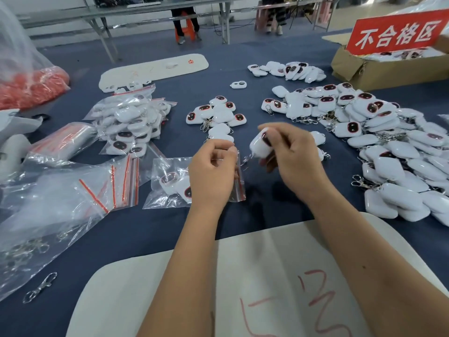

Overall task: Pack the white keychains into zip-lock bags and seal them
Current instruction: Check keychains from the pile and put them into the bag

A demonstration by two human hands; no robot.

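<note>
The right hand [291, 156] pinches a white keychain [261, 145], just right of the left hand [212, 171]. The left hand's curled fingers pinch the mouth of a zip-lock bag [239, 181] above the blue table [267, 203].

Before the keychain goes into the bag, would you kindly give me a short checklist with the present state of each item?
1. Keychain held in the right hand: ok.
2. Zip-lock bag gripped by the left hand: ok.
3. Bag mouth open: cannot tell; the hand covers it and the picture is blurred.
4. Keychain's metal clip clear of the bag edge: cannot tell.
5. Loose keychains within reach, pile on the right: ok.
6. Spare empty bags on the left: ok.
</note>
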